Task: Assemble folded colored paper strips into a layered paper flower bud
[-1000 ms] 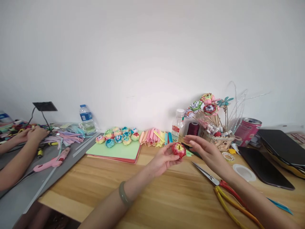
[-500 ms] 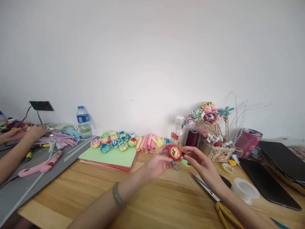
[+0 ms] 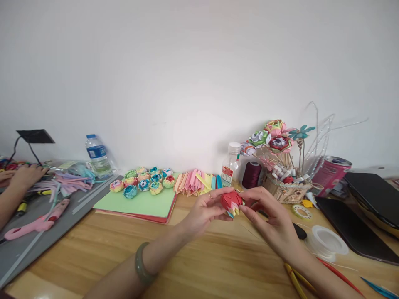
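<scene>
Between both hands is a folded paper flower [image 3: 231, 201], its red outer petals facing me and pink, yellow and blue edges low down. My left hand [image 3: 205, 209] pinches its left side; a green bangle circles that wrist. On the other side, my right hand [image 3: 269, 211] grips the flower's right edge between thumb and fingers. Behind the hands stand a clear bottle with a white cap [image 3: 231, 164] and a spool of dark thread [image 3: 252, 175]. Scissors with yellow handles [image 3: 294, 280] lie partly under my right forearm.
Finished paper flowers [image 3: 144, 185] rest on green paper sheets [image 3: 134, 203], beside a row of folded strips [image 3: 195, 182]. A basket of flowers [image 3: 288, 192], a pink can [image 3: 332, 176] and a white spool [image 3: 328, 243] stand right. At left are a pink glue gun [image 3: 37, 226] and another person's hand [image 3: 26, 177].
The paper flower has been turned over from its yellow centre to its red outside, and my right fingers have closed in on it. The view has shifted slightly to the right.
</scene>
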A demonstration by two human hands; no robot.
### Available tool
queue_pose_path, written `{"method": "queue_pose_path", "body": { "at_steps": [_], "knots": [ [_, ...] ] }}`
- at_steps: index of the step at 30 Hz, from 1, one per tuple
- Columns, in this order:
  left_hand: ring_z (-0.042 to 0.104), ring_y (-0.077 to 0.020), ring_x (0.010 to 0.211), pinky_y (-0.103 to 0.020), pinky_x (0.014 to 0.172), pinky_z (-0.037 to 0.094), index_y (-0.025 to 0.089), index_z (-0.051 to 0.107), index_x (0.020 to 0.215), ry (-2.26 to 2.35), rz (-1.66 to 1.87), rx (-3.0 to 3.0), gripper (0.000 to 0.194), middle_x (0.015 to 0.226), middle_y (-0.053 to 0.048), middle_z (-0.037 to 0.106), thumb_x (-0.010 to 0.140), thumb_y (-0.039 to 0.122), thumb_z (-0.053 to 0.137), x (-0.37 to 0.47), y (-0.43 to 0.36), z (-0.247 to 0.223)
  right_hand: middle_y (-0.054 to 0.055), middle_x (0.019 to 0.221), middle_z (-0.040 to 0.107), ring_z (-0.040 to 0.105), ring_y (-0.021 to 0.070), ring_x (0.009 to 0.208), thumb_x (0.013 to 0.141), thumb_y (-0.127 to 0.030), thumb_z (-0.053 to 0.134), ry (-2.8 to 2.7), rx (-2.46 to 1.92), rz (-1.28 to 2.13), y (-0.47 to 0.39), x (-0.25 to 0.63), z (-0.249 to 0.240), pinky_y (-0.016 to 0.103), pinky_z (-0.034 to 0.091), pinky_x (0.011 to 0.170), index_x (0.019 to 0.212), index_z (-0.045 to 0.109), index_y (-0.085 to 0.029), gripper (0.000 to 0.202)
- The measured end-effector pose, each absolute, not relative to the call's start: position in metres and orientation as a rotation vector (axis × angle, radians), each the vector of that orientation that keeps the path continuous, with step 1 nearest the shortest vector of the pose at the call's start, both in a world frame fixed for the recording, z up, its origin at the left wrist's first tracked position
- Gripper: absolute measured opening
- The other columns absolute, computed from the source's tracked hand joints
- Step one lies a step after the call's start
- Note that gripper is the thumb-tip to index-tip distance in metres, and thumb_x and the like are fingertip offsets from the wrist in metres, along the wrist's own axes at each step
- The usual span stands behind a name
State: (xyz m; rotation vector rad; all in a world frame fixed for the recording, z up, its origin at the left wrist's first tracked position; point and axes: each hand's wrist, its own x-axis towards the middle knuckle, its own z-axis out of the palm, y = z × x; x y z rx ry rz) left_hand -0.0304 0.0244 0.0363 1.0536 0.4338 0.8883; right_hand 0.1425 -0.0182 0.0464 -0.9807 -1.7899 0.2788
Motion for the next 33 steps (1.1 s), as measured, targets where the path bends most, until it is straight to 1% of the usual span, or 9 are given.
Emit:
{"method": "queue_pose_path", "body": {
  "at_steps": [4,7,11,14,17,22,25,28,33],
  "knots": [
    [0.059,-0.0141,0.08,-0.024,0.062,0.051,0.028,0.063,0.108,0.48,0.883,1.19,0.042,0.101,-0.003,0.066,0.067,0.017,0.066,-0.034,0.025,0.037,0.003,0.088,0.057,0.056,0.0133,0.071,0.084,-0.017,0.055,-1.82,-0.957,0.284,-0.018,0.145,0.046,0.025,0.048,0.061,0.099,0.058,-0.025,0.017],
    [0.06,-0.0153,0.081,-0.025,0.061,0.052,0.023,0.065,0.104,0.435,0.85,1.143,0.039,0.102,-0.005,0.065,0.066,0.016,0.063,-0.037,0.027,0.039,0.004,0.086,0.058,0.058,0.0144,0.075,0.083,-0.013,0.055,-1.87,-0.938,0.145,-0.017,0.147,0.045,0.026,0.048,0.063,0.096,0.059,-0.023,0.017],
    [0.062,-0.0137,0.07,-0.025,0.057,0.052,0.015,0.065,0.094,0.46,0.841,0.989,0.027,0.095,-0.009,0.065,0.073,0.032,0.061,-0.036,0.027,0.043,0.004,0.085,0.059,0.059,0.0145,0.077,0.083,-0.008,0.052,-1.951,-0.883,-0.026,-0.017,0.148,0.045,0.025,0.048,0.064,0.094,0.059,-0.022,0.019],
    [0.061,-0.0114,0.067,-0.027,0.059,0.053,0.019,0.059,0.098,0.541,0.852,0.929,0.031,0.092,-0.004,0.063,0.07,0.028,0.068,-0.033,0.024,0.045,0.004,0.083,0.059,0.059,0.0137,0.074,0.084,-0.007,0.049,-1.994,-0.865,-0.095,-0.018,0.147,0.045,0.023,0.047,0.061,0.09,0.058,-0.022,0.018],
    [0.062,-0.012,0.068,-0.029,0.061,0.054,0.018,0.057,0.102,0.524,0.83,0.904,0.035,0.093,-0.004,0.06,0.07,0.025,0.068,-0.031,0.021,0.047,0.004,0.082,0.059,0.059,0.0143,0.074,0.085,-0.009,0.048,-1.983,-0.896,-0.1,-0.019,0.144,0.046,0.024,0.047,0.062,0.088,0.056,-0.022,0.016],
    [0.061,-0.0115,0.071,-0.028,0.068,0.051,0.017,0.057,0.102,0.483,0.896,0.937,0.039,0.094,-0.004,0.058,0.066,0.017,0.07,-0.031,0.018,0.052,0.002,0.076,0.057,0.054,0.0132,0.066,0.087,-0.021,0.049,-1.872,-1.108,0.21,-0.02,0.14,0.048,0.024,0.043,0.056,0.086,0.055,-0.022,0.007],
    [0.059,-0.0113,0.074,-0.028,0.071,0.05,0.017,0.058,0.097,0.45,0.972,0.957,0.032,0.087,-0.002,0.059,0.067,0.017,0.068,-0.03,0.017,0.052,0.001,0.073,0.055,0.05,0.0125,0.064,0.087,-0.032,0.047,-1.773,-1.196,0.526,-0.019,0.14,0.05,0.023,0.041,0.055,0.08,0.056,-0.021,0.016],
    [0.056,-0.0125,0.085,-0.027,0.075,0.047,0.019,0.059,0.093,0.426,1.017,1.023,0.027,0.093,-0.002,0.058,0.068,0.016,0.068,-0.03,0.017,0.049,-0.001,0.067,0.052,0.045,0.0105,0.056,0.083,-0.041,0.051,-1.641,-1.211,0.819,-0.018,0.14,0.052,0.021,0.038,0.05,0.075,0.056,-0.02,0.023],
    [0.052,-0.015,0.098,-0.026,0.083,0.044,0.018,0.062,0.084,0.396,1.078,1.179,0.017,0.1,-0.004,0.056,0.069,0.016,0.068,-0.03,0.02,0.042,-0.002,0.065,0.051,0.041,0.0091,0.053,0.077,-0.043,0.059,-1.515,-1.198,0.956,-0.016,0.139,0.054,0.021,0.035,0.048,0.075,0.058,-0.02,0.023]
  ]
}}
